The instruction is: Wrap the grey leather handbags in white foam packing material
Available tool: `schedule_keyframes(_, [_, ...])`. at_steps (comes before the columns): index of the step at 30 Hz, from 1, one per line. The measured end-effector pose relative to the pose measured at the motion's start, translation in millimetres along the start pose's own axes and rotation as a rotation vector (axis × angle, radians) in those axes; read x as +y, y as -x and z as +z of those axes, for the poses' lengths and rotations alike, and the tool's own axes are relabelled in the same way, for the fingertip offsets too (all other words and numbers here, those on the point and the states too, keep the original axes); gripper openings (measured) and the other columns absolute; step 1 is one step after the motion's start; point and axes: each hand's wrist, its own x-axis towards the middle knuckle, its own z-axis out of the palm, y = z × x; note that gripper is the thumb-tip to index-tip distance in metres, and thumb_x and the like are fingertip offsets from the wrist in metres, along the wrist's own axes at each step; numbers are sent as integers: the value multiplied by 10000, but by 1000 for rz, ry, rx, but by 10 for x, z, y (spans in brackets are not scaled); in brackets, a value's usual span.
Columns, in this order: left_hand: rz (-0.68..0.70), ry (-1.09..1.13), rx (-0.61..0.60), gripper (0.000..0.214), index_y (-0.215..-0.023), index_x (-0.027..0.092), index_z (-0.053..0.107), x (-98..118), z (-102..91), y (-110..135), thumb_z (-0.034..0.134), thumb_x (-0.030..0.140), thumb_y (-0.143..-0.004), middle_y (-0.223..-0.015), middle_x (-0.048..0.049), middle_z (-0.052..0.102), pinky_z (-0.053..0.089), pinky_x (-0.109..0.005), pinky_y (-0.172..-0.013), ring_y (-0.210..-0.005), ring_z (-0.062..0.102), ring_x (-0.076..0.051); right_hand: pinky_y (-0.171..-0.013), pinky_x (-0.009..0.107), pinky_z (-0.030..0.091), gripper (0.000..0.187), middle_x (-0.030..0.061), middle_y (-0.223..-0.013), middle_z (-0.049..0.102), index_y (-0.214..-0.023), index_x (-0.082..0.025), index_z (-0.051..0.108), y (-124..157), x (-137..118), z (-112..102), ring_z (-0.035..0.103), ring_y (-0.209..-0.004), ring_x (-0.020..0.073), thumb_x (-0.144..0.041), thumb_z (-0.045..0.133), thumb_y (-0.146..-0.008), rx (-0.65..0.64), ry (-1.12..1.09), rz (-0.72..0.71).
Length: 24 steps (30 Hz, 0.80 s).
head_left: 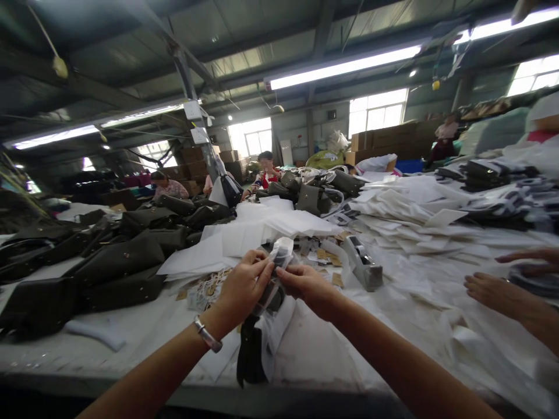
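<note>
In the head view, my left hand (244, 285) and my right hand (305, 288) meet over the table's middle. Fingers of both pinch a dark strap (252, 349) with a thin white wrapping sheet (279, 326) around part of it. The strap's upper end shows pale wrapping above my fingertips; its dark lower end hangs down toward the table's front edge. Exactly what lies between the fingertips is partly hidden. Right of my hands stands a grey tape dispenser (364, 265). Behind them lies a spread pile of white sheets (257, 224).
Dark bags (122, 262) are heaped on the left. Stacked white sheets (406, 209) fill the right side. Brown tags (325, 255) and white strings (209, 288) lie near my hands. A co-worker's hands (502, 294) reach in at right. Other people sit farther back.
</note>
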Motion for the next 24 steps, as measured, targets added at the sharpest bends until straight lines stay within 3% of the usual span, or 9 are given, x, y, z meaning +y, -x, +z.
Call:
schedule_keyframes(5, [16, -77, 34, 413, -1072, 189, 695, 78, -20, 43, 358, 421, -1014, -1111, -92, 579, 470, -331, -865, -937, 616, -200, -525, 280, 156, 515, -59, -566, 392, -689, -146, 589, -16, 57, -28, 266, -527, 84, -627, 763, -754, 40, 71, -22])
schedule_keyframes(8, [17, 85, 46, 392, -1046, 197, 720, 31, -19, 80, 412, 435, -1001, -1068, -91, 595, 472, -349, -939, -989, 607, -211, -524, 274, 185, 492, -51, -559, 408, -691, -150, 625, -38, 78, -50, 285, -522, 88, -614, 779, -742, 71, 70, 13])
schedule_keyframes(10, [-52, 239, 99, 381, -1194, 227, 676, -21, 9, 125, 506, 476, -962, -1205, -103, 576, 496, -354, -946, -1104, 581, -236, -534, 268, 231, 478, -30, -590, 474, -749, -151, 681, -49, 69, -63, 334, -534, 94, -616, 790, -725, 67, 67, 58])
schedule_keyframes(12, [-187, 394, 196, 606, -1415, 269, 496, -66, 53, 179, 634, 522, -882, -1439, -118, 445, 518, -354, -932, -1251, 508, -273, -545, 262, 273, 471, -5, -635, 547, -802, -156, 721, -53, 40, -70, 387, -550, 102, -613, 795, -719, 54, 77, 105])
schedule_keyframes(14, [-357, 589, 242, 921, -1544, 290, 246, -87, 94, 226, 733, 537, -802, -1537, -144, 344, 513, -363, -946, -1306, 478, -295, -542, 254, 300, 459, 19, -680, 603, -821, -156, 738, -54, -7, -69, 429, -565, 107, -597, 809, -712, 35, 85, 139])
schedule_keyframes(17, [-524, 920, 169, 1078, -1571, 241, 97, -69, 120, 265, 771, 524, -780, -1353, -171, 558, 486, -381, -973, -1182, 596, -274, -548, 238, 344, 438, 44, -751, 662, -813, -148, 747, -61, -97, -52, 493, -598, 114, -564, 829, -704, -5, 77, 177])
schedule_keyframes(20, [-496, 1051, 152, 970, -1530, 209, 258, -24, 99, 263, 794, 485, -770, -1119, -104, 683, 487, -354, -940, -1067, 649, -243, -571, 229, 386, 412, 52, -797, 691, -827, -142, 757, -77, -181, -30, 546, -632, 121, -525, 845, -702, -35, 66, 204])
schedule_keyframes(24, [-404, 1038, 131, 610, -1263, 183, 602, 10, 59, 235, 805, 456, -757, -1031, -64, 713, 492, -311, -899, -1028, 651, -231, -589, 216, 416, 387, 48, -785, 696, -802, -128, 761, -96, -222, -19, 565, -638, 112, -481, 870, -687, -40, 70, 209])
